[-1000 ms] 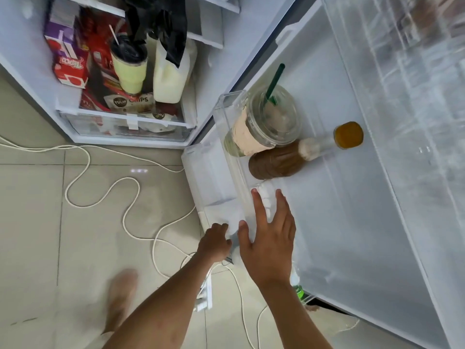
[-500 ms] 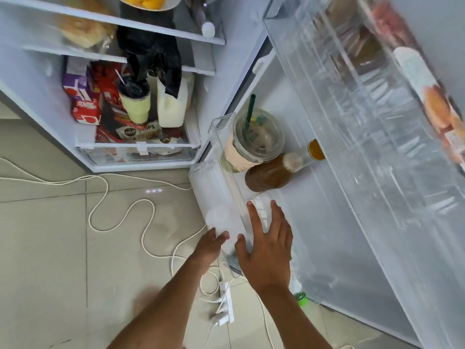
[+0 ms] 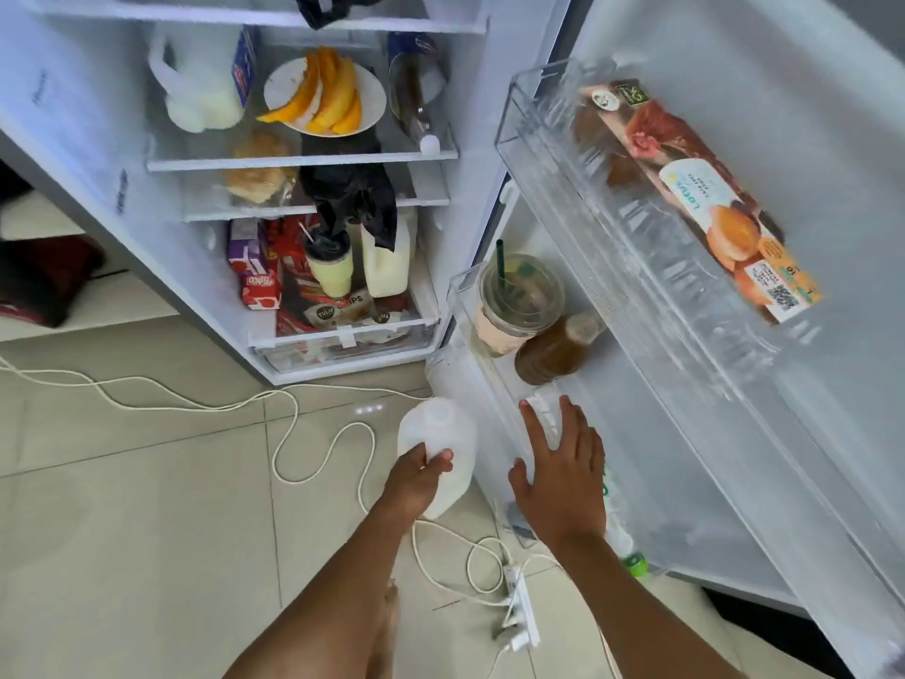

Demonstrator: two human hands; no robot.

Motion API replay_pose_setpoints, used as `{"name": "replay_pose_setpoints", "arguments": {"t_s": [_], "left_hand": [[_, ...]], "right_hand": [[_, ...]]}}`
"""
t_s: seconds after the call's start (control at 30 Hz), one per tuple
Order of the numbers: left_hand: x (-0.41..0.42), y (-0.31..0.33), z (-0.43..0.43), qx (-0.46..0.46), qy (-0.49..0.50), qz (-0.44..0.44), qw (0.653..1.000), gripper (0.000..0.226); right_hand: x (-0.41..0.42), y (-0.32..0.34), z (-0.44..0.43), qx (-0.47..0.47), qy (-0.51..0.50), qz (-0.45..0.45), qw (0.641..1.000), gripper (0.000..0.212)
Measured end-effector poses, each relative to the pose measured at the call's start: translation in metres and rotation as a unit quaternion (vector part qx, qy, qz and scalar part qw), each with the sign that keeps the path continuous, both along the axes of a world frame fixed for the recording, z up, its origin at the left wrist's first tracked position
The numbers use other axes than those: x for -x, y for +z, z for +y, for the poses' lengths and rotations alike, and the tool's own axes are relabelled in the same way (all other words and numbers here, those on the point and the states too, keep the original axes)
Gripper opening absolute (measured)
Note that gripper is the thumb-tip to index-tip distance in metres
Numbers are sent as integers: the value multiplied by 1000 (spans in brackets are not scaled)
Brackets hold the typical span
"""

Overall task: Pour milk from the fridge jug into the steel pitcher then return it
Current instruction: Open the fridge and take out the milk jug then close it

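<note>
Translucent white plastic milk jug (image 3: 437, 450), milk low inside, gripped by left hand (image 3: 416, 475), right hand (image 3: 561, 475) open, fingers spread at fridge door shelf (image 3: 470, 316)

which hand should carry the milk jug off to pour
Left. The left hand already grips the milk jug, clear of the door shelf. The right hand is open and spread against the fridge door, holding nothing.

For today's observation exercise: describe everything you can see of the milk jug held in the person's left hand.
The milk jug is a translucent white plastic container, milk filling only its lower part. It hangs over the tiled floor beside the open fridge door, just outside the lowest door shelf. The left hand grips it, fingers wrapped around it. Its cap cannot be made out. The right hand is spread nearby, not touching it.
</note>
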State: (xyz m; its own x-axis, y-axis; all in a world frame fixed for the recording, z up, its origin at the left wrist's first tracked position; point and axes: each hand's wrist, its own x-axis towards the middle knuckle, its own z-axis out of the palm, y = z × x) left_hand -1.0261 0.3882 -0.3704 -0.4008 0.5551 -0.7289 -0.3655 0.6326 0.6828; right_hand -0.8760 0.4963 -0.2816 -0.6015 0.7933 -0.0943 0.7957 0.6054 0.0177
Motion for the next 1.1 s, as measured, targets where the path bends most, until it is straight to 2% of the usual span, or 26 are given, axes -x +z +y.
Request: {"name": "replay_pose_setpoints", "arguments": {"t_s": [0.07, 0.2, 0.33, 0.43, 0.53, 0.63, 0.7, 0.87, 1.1], "left_hand": [[9, 7, -13, 26, -13, 40, 999, 32], [27, 20, -28, 46, -15, 93, 994, 53], [34, 67, -31, 39, -13, 144, 989, 43], [36, 96, -32, 33, -5, 180, 983, 40], [35, 125, -40, 47, 16, 221, 974, 41], [32, 151, -49, 59, 42, 258, 963, 44], [25, 174, -53, 40, 62, 275, 959, 41], [8, 243, -68, -8, 95, 316, 944, 21], [-9, 333, -84, -79, 96, 382, 916, 30]], "right_hand": [[1, 2, -2, 6, 0, 1, 1000, 81], [5, 6, -6, 20, -6, -12, 1000, 91], [15, 12, -15, 45, -11, -21, 999, 99], [25, 29, -32, 60, -9, 13, 998, 88], [30, 55, -53, 128, -2, 35, 991, 69], [34, 88, -67, 166, 2, 76, 983, 43], [35, 113, -76, 154, 37, 69, 985, 33], [29, 178, -95, 60, 121, 114, 984, 34], [-3, 267, -92, -42, 141, 228, 963, 30]]}}
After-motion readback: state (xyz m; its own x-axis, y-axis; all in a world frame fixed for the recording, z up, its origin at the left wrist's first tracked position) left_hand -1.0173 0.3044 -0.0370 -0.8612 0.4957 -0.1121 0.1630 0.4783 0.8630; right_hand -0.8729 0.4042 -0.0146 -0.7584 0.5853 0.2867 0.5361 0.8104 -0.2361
